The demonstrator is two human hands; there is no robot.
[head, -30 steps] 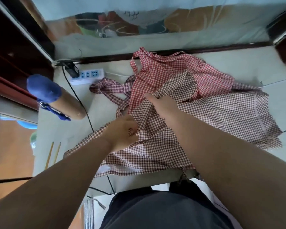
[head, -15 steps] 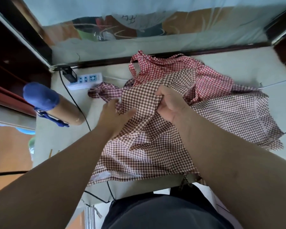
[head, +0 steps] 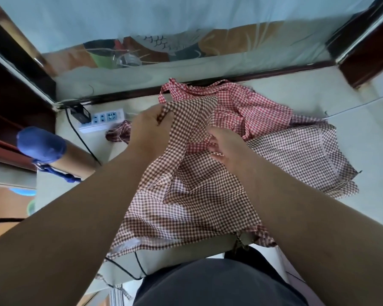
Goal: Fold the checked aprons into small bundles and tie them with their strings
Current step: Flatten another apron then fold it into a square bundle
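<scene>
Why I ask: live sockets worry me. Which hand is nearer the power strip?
Left. The left hand grips the apron at its edge, just right of the power strip; the right hand holds the same apron farther right, well away from it.

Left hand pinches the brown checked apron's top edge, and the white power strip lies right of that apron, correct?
Not quite: the head view shows the left hand pinching the brown checked apron at its top edge, but the white power strip lies left of that apron, not right.
</scene>
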